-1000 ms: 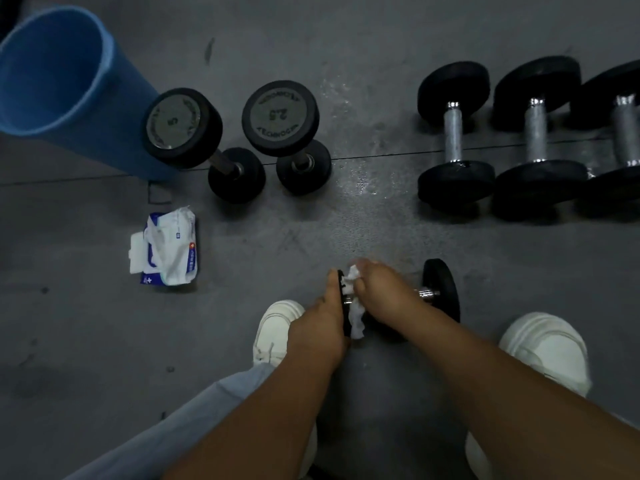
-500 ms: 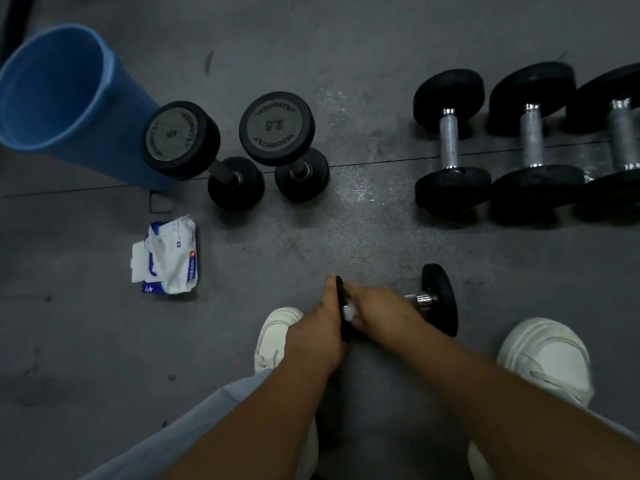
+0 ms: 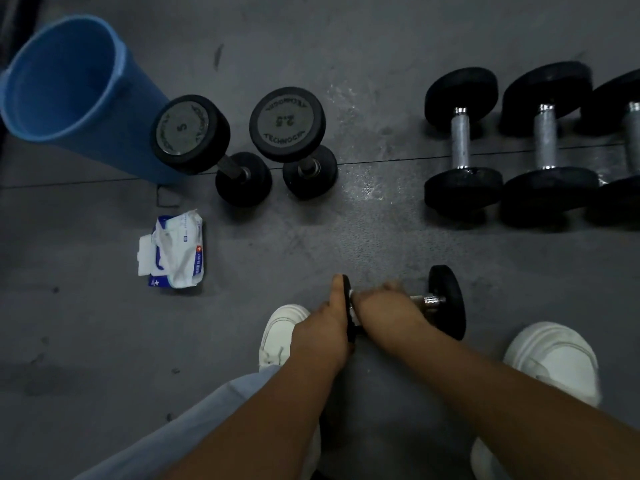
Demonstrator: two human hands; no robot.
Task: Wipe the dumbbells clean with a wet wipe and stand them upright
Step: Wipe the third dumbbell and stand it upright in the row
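Two hands, left point(image 3: 320, 329) and right point(image 3: 384, 306), on matte disc-ended dumbbell point(image 3: 446, 301), crumpled white wipe point(image 3: 352, 311)

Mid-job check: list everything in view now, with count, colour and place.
bin: 1, blue, top left
upright dumbbells: 2, black, right of bin, marked 5 and 2.5
lying dumbbells: 3, black, silver handles, upper right
held dumbbell: 1, black, low centre between shoes
wipe pack: 1, white-blue, left of centre
wet wipe: 1, white, between right hand and held dumbbell
shoes: 2, white, bottom
left hand: 1, gripping held dumbbell's left plate
right hand: 1, over handle, holding wet wipe
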